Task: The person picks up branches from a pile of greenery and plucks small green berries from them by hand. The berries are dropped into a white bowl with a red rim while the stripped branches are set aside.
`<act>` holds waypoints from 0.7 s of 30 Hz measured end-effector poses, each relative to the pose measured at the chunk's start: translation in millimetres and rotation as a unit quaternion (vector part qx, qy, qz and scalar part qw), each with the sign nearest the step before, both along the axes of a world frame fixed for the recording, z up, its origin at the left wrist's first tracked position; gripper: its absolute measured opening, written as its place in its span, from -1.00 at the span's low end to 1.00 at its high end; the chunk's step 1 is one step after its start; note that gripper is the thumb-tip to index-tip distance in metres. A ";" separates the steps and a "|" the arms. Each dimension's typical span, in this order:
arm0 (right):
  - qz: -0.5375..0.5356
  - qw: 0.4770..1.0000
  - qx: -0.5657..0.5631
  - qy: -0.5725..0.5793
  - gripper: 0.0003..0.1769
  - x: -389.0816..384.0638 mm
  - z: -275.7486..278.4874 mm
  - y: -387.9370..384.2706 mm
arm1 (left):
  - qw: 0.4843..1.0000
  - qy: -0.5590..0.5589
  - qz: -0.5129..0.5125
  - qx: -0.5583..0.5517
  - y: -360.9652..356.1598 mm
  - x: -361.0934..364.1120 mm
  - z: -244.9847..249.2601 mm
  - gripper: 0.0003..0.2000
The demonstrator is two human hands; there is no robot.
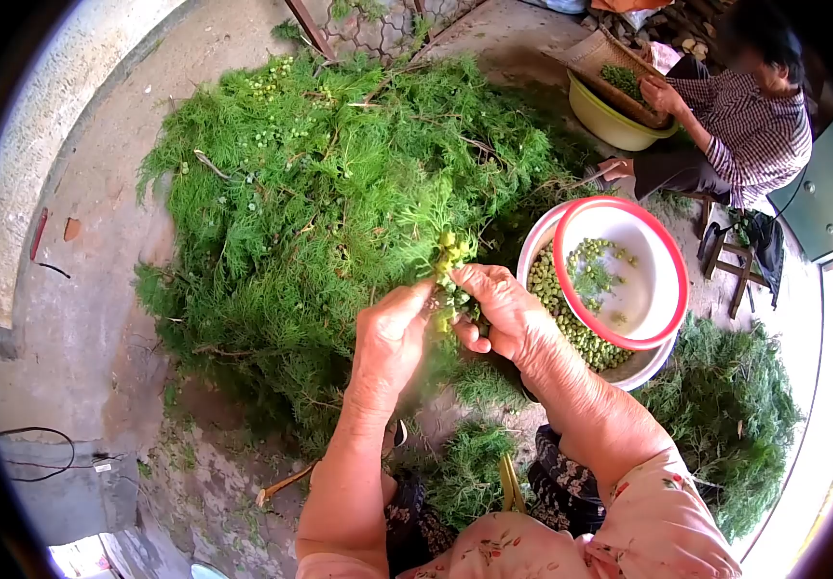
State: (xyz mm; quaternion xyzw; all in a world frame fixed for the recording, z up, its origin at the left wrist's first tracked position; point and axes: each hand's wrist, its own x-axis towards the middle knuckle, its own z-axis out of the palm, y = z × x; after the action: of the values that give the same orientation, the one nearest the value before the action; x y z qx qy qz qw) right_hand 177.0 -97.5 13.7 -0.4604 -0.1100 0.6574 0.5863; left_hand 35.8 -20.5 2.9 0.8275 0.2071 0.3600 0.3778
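- Plainly, both hands meet on a seed-bearing sprig (448, 275), held over the near edge of a heap of feathery green branches (339, 183)
- Left hand (392, 338) is curled round its stem; right hand (508, 314) pinches the yellow-green seeds
- It looks light, limp and springy, with small loose seeds, so the woody stem seems the surest hold
- A red-rimmed bowl (672, 280) rests tilted in a white bowl (532, 253) of seeds just beside the right hand; bare concrete ground (88, 289) lies open to the left

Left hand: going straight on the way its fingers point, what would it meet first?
The left hand points up and right into the berry sprig it pinches together with the right hand. Past that, likely the pile of green branches, though depth is unclear.
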 end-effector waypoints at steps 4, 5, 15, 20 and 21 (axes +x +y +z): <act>-0.042 0.989 -0.023 -0.138 -0.67 -8.9 3.5 3.1 | 0.978 -0.033 0.009 -0.207 -8.0 2.2 -0.9 -0.75; -0.052 0.985 -0.023 -0.166 -0.66 -10.0 3.4 3.0 | 0.972 -0.032 0.012 -0.234 -8.6 1.7 3.5 -0.78; -0.163 0.984 0.007 -0.065 -0.80 7.8 1.1 -1.4 | 0.885 -0.087 0.049 -0.454 -25.1 37.9 18.7 -0.96; -0.237 0.971 0.012 0.022 -0.79 40.4 -12.8 -20.6 | 0.894 -0.075 0.047 -0.439 -45.8 69.8 11.2 -0.96; -0.247 0.968 0.010 0.034 -0.79 44.5 -13.4 -23.5 | 0.894 -0.073 0.050 -0.440 -49.7 73.9 8.6 -0.94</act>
State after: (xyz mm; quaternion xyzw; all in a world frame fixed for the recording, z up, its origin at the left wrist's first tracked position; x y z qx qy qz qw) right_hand 221.5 -121.0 0.2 -0.4446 0.0206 0.5060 0.7388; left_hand 109.7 -70.2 11.5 0.5368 0.3571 0.3102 0.6986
